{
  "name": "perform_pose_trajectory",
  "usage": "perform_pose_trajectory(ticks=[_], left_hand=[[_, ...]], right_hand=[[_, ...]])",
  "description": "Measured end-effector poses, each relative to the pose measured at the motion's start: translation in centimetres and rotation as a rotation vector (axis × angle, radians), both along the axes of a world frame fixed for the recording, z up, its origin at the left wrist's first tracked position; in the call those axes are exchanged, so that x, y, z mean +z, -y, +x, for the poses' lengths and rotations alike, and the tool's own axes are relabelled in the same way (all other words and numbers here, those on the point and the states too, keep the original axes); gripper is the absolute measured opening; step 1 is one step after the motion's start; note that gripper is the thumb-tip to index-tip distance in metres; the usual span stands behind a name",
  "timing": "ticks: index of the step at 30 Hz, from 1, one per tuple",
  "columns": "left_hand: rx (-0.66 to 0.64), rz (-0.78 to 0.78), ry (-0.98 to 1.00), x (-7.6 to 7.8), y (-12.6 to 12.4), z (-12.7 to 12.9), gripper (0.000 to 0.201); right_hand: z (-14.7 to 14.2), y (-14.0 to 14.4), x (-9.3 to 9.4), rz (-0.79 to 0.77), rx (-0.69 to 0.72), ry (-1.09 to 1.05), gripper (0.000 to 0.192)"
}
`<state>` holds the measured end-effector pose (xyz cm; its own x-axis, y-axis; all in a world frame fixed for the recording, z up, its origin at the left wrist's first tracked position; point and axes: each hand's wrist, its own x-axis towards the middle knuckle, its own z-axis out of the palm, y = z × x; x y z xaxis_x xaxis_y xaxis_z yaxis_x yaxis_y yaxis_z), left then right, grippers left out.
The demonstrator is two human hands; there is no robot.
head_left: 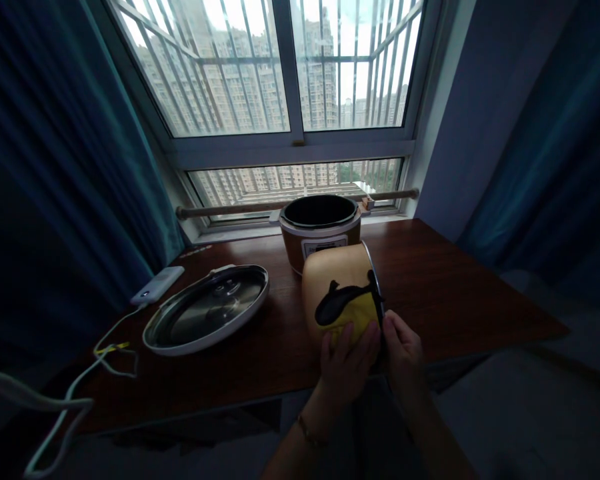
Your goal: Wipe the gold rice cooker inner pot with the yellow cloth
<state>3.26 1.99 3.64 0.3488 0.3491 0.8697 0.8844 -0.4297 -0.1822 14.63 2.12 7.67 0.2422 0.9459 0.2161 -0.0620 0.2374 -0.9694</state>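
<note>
A tan inner pot [330, 280] is tipped on its side above the front of the dark wooden table [455, 287], its open rim facing right. My left hand [347, 363] presses a yellow cloth [353, 317] against the pot's outer wall, next to a black mark. My right hand [403, 350] grips the pot's rim at the lower right. Behind it stands the brown rice cooker body [320, 230], open and dark inside.
A glass-and-metal cooker lid [207, 307] lies flat at the left. A white power bank [159, 283] with a trailing white cable [80, 387] sits near the left edge. A wooden rod [230, 209] lies along the window sill. Curtains hang on both sides.
</note>
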Motion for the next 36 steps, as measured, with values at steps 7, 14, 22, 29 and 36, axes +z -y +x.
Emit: perform_pose_trajectory(ticks=[7, 14, 22, 29, 36], left_hand=[[0.068, -0.002, 0.15, -0.3, -0.6, -1.6, 0.041], [-0.004, -0.282, 0.845, 0.8, -1.3, -3.4, 0.046], [0.053, -0.189, 0.573, 0.7, -0.6, -2.2, 0.052], [0.016, -0.043, 0.287, -1.6, 1.7, 2.0, 0.04], [0.045, -0.015, 0.293, -1.7, -0.3, -1.4, 0.048]], right_hand=[[-0.2, 0.4, 0.1, -0.029, 0.002, 0.056, 0.034], [-1.3, 0.4, 0.0, -0.064, -0.019, -0.036, 0.033], [-1.8, -0.4, 1.8, -0.136, -0.022, -0.167, 0.036], [-1.7, -0.5, 4.3, -0.253, 0.122, -0.44, 0.032], [-1.6, -1.4, 5.4, -0.249, 0.196, -0.517, 0.027]])
